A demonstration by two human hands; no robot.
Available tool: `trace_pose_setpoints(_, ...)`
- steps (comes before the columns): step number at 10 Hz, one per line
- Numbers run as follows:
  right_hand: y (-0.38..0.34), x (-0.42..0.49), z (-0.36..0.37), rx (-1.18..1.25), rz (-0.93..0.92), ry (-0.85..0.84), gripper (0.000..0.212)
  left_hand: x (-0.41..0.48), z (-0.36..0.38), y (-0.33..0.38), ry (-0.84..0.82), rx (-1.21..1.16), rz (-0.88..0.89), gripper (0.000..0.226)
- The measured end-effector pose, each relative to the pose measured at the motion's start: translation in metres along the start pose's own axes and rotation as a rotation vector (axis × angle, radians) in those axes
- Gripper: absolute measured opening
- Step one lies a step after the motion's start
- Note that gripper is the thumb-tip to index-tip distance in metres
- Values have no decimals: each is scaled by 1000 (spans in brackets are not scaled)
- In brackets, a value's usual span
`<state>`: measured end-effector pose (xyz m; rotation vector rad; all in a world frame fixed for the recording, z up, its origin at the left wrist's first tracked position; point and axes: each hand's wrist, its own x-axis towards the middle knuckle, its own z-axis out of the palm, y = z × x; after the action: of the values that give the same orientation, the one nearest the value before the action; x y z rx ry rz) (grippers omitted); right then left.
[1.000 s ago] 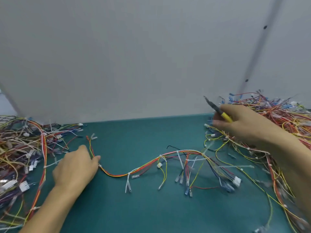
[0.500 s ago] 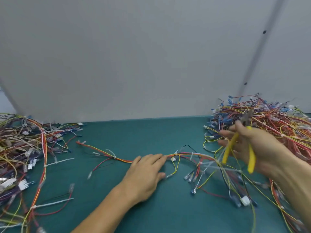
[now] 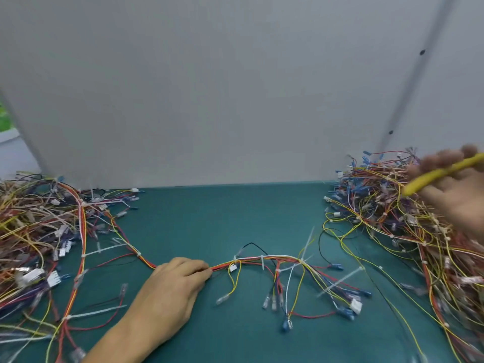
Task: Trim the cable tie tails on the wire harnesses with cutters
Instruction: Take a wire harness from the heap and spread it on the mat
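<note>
A pile of wires [image 3: 39, 231] lies on the left of the green table [image 3: 222, 218]. The left hand [image 3: 170, 292], fingers curled, pinches the wire harness [image 3: 262, 259], which lies across the middle of the table. Its white cable tie tails [image 3: 309, 239] stick out. The right hand [image 3: 455, 195], blurred and cut off by the edge, is closed around the yellow cutters [image 3: 442, 174] above the right pile [image 3: 379, 205]. The blades are not visible.

We see a teal desk [image 3: 199, 218] w/ a matte top, running back to a plain grey wall panel [image 3: 209, 87] that fills the upper half. On the rt, a darker grey strip [image 3: 408, 85] slants up the panel w/ two small dark dots on it, an upper dot [image 3: 422, 52] and a lower dot [image 3: 391, 132]. At far left, past the panel's edge, a green patch [image 3: 2, 119] sits above a pale grey surface [image 3: 13, 150]; both too blurred to ID.
</note>
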<state>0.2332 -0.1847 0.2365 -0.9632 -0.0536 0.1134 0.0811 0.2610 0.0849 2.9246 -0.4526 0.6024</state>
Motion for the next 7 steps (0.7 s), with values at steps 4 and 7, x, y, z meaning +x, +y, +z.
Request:
trace_pose_setpoints(4,128,-87,38,-2054,82,-168,17,-5,-4,5,-6,-35,-68,36)
trace_pose_setpoints(7,105,0,131,-2498,-765,-94,27,-6,-4,4,-28,-24,-61,35)
